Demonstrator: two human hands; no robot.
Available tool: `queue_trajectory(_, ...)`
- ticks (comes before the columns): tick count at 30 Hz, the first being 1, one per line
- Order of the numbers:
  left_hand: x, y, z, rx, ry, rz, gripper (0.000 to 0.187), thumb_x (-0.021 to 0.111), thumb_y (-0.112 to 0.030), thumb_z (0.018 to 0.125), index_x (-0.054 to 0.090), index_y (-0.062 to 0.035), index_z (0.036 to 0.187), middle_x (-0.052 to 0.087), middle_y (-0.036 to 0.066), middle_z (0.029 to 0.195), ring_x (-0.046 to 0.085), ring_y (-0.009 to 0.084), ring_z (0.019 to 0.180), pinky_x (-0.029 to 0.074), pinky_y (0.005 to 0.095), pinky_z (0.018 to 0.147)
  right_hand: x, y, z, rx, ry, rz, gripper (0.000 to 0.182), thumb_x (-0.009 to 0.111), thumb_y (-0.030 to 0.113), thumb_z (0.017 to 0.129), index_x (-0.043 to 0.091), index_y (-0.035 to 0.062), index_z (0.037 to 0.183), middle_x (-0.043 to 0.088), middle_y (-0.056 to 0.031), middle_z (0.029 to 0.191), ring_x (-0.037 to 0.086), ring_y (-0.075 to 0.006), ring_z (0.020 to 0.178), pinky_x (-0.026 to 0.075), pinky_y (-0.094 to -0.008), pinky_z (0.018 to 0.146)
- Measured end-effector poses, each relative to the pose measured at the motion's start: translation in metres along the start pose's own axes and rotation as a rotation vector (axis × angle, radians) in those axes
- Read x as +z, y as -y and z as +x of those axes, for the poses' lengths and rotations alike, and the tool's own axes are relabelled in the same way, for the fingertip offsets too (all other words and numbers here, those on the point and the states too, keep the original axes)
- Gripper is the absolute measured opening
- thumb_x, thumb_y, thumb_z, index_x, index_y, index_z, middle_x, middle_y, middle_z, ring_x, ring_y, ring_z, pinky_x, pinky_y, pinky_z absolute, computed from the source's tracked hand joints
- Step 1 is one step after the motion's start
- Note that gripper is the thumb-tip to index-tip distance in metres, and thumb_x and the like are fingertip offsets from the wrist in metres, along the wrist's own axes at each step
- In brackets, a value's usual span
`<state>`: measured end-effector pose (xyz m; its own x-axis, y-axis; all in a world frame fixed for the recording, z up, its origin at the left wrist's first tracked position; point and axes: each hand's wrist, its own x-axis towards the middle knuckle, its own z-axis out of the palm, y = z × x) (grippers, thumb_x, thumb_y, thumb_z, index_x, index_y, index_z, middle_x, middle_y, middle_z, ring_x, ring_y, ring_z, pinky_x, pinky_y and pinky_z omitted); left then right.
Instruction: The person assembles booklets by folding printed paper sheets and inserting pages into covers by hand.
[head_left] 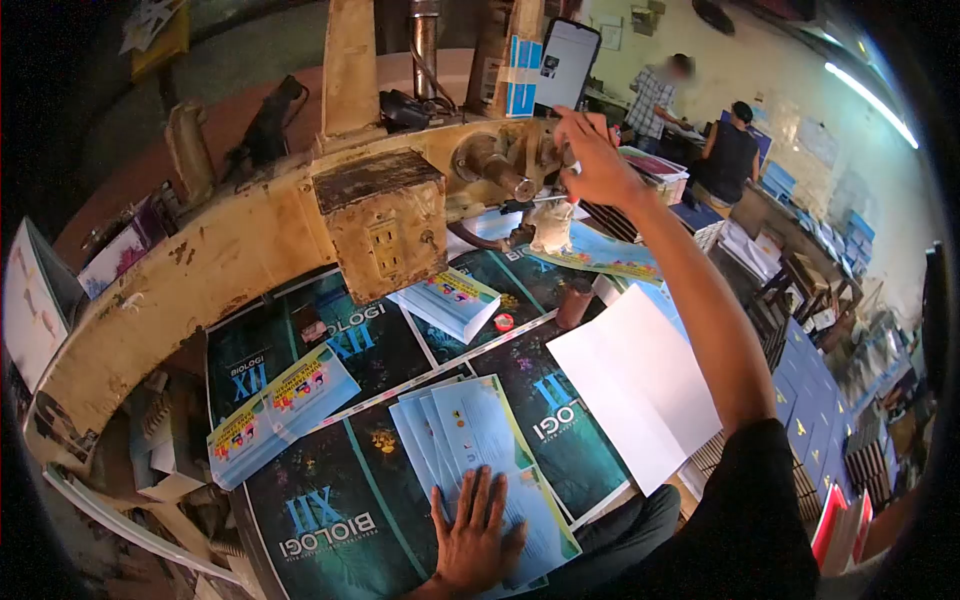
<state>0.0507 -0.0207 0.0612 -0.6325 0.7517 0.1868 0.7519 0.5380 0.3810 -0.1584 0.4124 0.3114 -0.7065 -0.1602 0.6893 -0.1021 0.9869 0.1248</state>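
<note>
My left hand lies flat, fingers stretched, on light-blue printed booklets stacked in a loose fan. Raised at the far side, my right hand has curled fingers beside the metal spindle of a worn cream machine. Something small and pale shows at its fingers, too small to name. Below it sits a whitish lump. Two more bundles of blue booklets, a left bundle and a middle bundle, rest on dark printed cover sheets marked BIOLOGI XII.
A blank white sheet lies under my right forearm. A phone stands upright on the machine near a blue box. An outlet box juts toward me. Two people are farther back right, near stacks of blue printed covers.
</note>
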Motion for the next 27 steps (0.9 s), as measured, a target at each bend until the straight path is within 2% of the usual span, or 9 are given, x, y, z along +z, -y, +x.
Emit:
queue_trajectory(1, 0.000, 0.001, 0.000, -0.004, -0.003, -0.001, 0.075, 0.062, -0.050, 0.095, 0.042, -0.0081, 0.154, 0.034, 0.016, 0.164, 0.027, 0.0336, 0.154, 0.007, 0.0727, 0.118, 0.000, 0.000, 0.007, 0.055, 0.049, -0.058, 0.052, 0.074, 0.014, 0.077, 0.044, 0.0085, 0.120, 0.042, -0.0193, 0.152, 0.038, -0.0433, 0.142, 0.033, -0.0577, 0.112)
queue_trajectory(5, 0.001, 0.001, 0.000, -0.011, 0.016, -0.007, 0.076, 0.062, -0.052, 0.094, 0.044, -0.0076, 0.153, 0.035, 0.016, 0.163, 0.029, 0.0342, 0.153, 0.007, 0.0742, 0.117, -0.007, -0.005, 0.030, 0.185, 0.252, -0.074, 0.049, 0.072, 0.015, 0.078, 0.044, 0.0129, 0.118, 0.035, -0.0135, 0.160, 0.031, -0.0398, 0.147, 0.027, -0.0617, 0.117)
queue_trajectory(9, -0.005, -0.004, 0.004, -0.007, 0.018, 0.007, 0.077, 0.062, -0.052, 0.093, 0.044, -0.0063, 0.153, 0.036, 0.017, 0.162, 0.030, 0.0346, 0.152, 0.007, 0.0755, 0.116, -0.008, -0.021, 0.033, 0.129, 0.319, -0.144, 0.048, 0.071, 0.015, 0.078, 0.044, 0.0148, 0.118, 0.033, -0.0108, 0.162, 0.026, -0.0388, 0.149, 0.025, -0.0666, 0.115)
queue_trajectory(11, -0.006, -0.005, 0.003, -0.002, 0.012, -0.013, 0.077, 0.062, -0.051, 0.094, 0.044, -0.0060, 0.153, 0.036, 0.017, 0.162, 0.030, 0.0346, 0.152, 0.007, 0.0755, 0.116, -0.001, -0.033, 0.029, -0.009, 0.121, -0.234, 0.048, 0.072, 0.014, 0.078, 0.045, 0.0155, 0.118, 0.035, -0.0115, 0.159, 0.026, -0.0390, 0.147, 0.027, -0.0682, 0.107)
queue_trajectory(15, -0.007, -0.006, 0.003, -0.004, 0.021, -0.012, 0.076, 0.062, -0.051, 0.094, 0.043, -0.0055, 0.153, 0.036, 0.018, 0.162, 0.030, 0.0346, 0.152, 0.007, 0.0754, 0.116, -0.006, -0.037, 0.040, -0.002, 0.001, -0.287, 0.049, 0.072, 0.014, 0.079, 0.045, 0.0156, 0.120, 0.035, -0.0117, 0.160, 0.024, -0.0404, 0.148, 0.029, -0.0660, 0.107)
queue_trajectory(17, -0.006, -0.004, 0.003, -0.008, 0.044, -0.010, 0.076, 0.061, -0.050, 0.095, 0.043, -0.0054, 0.153, 0.036, 0.018, 0.162, 0.030, 0.0345, 0.152, 0.006, 0.0754, 0.116, -0.007, -0.033, 0.048, 0.006, 0.011, -0.301, 0.051, 0.071, 0.010, 0.075, 0.045, 0.0133, 0.118, 0.039, -0.0131, 0.158, 0.024, -0.0380, 0.149, 0.024, -0.0564, 0.112)
queue_trajectory(18, -0.005, -0.003, 0.003, -0.013, 0.064, -0.007, 0.076, 0.061, -0.050, 0.095, 0.043, -0.0054, 0.153, 0.035, 0.018, 0.162, 0.029, 0.0345, 0.153, 0.006, 0.0753, 0.116, -0.009, -0.030, 0.051, 0.007, 0.013, -0.299, 0.051, 0.071, 0.010, 0.075, 0.045, 0.0133, 0.118, 0.039, -0.0131, 0.158, 0.024, -0.0380, 0.149, 0.024, -0.0564, 0.112)
queue_trajectory(25, -0.010, -0.003, 0.001, -0.029, 0.091, -0.060, 0.075, 0.059, -0.050, 0.097, 0.041, -0.0053, 0.155, 0.035, 0.017, 0.162, 0.026, 0.0341, 0.154, 0.006, 0.0756, 0.116, -0.002, -0.026, 0.067, 0.079, 0.164, -0.303, 0.047, 0.069, 0.009, 0.083, 0.041, 0.0175, 0.119, 0.046, -0.0120, 0.141, 0.021, -0.0384, 0.149, 0.024, -0.0605, 0.104)
queue_trajectory(27, -0.008, -0.003, 0.002, -0.016, 0.059, -0.079, 0.074, 0.059, -0.049, 0.097, 0.042, -0.0053, 0.154, 0.036, 0.017, 0.162, 0.026, 0.0342, 0.154, 0.006, 0.0758, 0.116, 0.003, -0.047, 0.069, 0.031, -0.004, -0.372, 0.043, 0.070, 0.018, 0.090, 0.045, 0.0231, 0.124, 0.032, -0.0083, 0.161, 0.015, -0.0405, 0.152, 0.027, -0.0687, 0.112)
